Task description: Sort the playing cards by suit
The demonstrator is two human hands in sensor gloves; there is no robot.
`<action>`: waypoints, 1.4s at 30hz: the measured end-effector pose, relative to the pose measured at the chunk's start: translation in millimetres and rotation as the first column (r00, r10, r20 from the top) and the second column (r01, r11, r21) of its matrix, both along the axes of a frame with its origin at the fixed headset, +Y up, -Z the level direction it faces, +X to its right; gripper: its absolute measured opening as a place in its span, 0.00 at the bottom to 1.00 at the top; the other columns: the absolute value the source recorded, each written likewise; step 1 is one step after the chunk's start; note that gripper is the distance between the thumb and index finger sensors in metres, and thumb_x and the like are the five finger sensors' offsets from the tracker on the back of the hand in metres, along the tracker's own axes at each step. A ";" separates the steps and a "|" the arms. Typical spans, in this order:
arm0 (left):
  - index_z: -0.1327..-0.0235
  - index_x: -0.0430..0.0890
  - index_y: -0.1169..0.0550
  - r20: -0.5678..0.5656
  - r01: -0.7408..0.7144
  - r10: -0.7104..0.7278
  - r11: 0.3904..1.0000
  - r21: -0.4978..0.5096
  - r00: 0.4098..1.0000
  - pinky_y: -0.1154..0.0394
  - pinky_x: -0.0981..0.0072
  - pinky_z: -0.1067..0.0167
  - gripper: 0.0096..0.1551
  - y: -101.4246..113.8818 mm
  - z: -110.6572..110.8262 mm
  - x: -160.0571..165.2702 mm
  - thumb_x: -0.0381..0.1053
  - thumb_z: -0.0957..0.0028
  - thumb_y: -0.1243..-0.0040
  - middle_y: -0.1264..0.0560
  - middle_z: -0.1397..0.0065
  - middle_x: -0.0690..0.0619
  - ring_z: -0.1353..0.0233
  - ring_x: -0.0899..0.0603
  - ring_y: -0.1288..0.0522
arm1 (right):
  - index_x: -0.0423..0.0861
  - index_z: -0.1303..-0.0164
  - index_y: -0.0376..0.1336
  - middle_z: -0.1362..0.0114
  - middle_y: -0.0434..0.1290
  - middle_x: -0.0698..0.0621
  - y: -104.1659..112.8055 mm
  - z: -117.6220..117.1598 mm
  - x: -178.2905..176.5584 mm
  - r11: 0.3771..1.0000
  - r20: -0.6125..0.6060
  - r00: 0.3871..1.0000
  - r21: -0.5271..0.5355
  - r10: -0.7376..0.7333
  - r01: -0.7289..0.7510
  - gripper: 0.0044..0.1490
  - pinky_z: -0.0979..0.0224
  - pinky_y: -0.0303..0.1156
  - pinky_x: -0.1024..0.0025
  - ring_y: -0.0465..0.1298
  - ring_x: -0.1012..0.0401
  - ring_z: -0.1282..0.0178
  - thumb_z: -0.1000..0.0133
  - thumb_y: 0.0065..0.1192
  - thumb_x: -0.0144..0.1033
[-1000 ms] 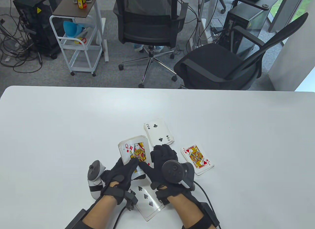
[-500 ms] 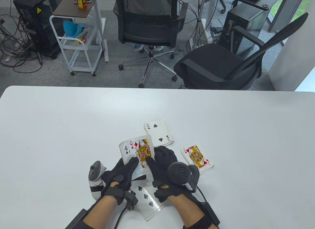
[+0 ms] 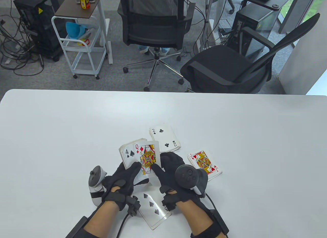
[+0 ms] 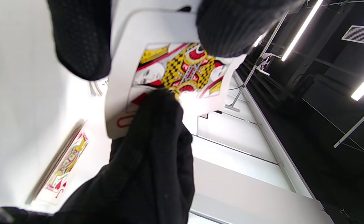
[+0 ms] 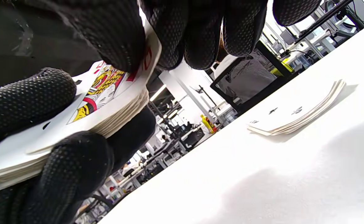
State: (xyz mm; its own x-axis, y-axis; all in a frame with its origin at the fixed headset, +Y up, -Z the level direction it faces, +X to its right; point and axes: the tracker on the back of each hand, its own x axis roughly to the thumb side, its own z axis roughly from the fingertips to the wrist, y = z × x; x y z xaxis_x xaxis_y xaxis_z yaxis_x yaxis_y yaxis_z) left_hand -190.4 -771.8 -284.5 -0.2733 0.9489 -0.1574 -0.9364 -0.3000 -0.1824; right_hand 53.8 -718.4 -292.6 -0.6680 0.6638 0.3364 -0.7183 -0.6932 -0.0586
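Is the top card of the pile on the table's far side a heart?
No, the far pile shows a two of clubs; the heart jack tops the right-hand pile.

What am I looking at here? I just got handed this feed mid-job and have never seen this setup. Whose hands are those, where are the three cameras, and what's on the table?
No robot here: a person's two hands in black sensor gloves, each with a tracker strapped to its back. One camera looks down at the white table; the other two sit on the wrists, so those views are tilted.

The left hand holds the unsorted deck, a four of spades showing on it. The right hand pinches the queen of diamonds, slid partly off the deck.

On the table lie a clubs pile topped by a two, a hearts pile topped by a jack, and spades cards near the wrists.
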 end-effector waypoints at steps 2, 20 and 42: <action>0.24 0.51 0.35 -0.014 0.013 -0.013 1.000 0.006 1.000 0.14 0.54 0.44 0.35 0.4 -1.1 -3.1 0.57 0.39 0.33 0.28 0.25 0.51 0.29 0.39 0.21 | 0.39 0.41 0.70 0.25 0.68 0.39 -1.2 -1.2 1.3 1.000 0.011 1.000 -0.010 0.006 -0.006 0.24 0.26 0.50 0.28 0.62 0.36 0.22 0.40 0.68 0.42; 0.24 0.52 0.34 -0.185 -0.079 0.114 0.979 0.191 0.976 0.14 0.55 0.46 0.33 43.6 -7.8 -53.5 0.60 0.39 0.36 0.26 0.26 0.52 0.31 0.40 0.20 | 0.36 0.44 0.72 0.21 0.60 0.35 -15.1 -42.7 -26.8 0.931 0.009 0.973 -0.291 0.232 -0.219 0.23 0.26 0.41 0.26 0.52 0.33 0.19 0.38 0.67 0.42; 0.25 0.51 0.34 -0.192 -0.140 0.170 0.977 0.162 0.967 0.14 0.55 0.46 0.33 36.8 -10.3 -59.2 0.61 0.38 0.36 0.26 0.26 0.52 0.31 0.40 0.20 | 0.40 0.51 0.72 0.25 0.62 0.36 7.3 -54.7 -63.2 0.863 0.086 0.866 -0.178 0.492 -0.472 0.27 0.27 0.41 0.26 0.53 0.34 0.22 0.39 0.67 0.54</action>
State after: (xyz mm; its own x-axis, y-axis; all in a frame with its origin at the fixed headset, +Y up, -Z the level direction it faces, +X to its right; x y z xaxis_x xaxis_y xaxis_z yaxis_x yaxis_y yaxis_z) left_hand -249.6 -734.9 -294.9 -0.4308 0.9009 0.0535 -0.9023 -0.4288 -0.0451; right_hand -9.4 -711.1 -347.2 -0.9468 0.2829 0.1536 -0.2857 -0.9583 0.0040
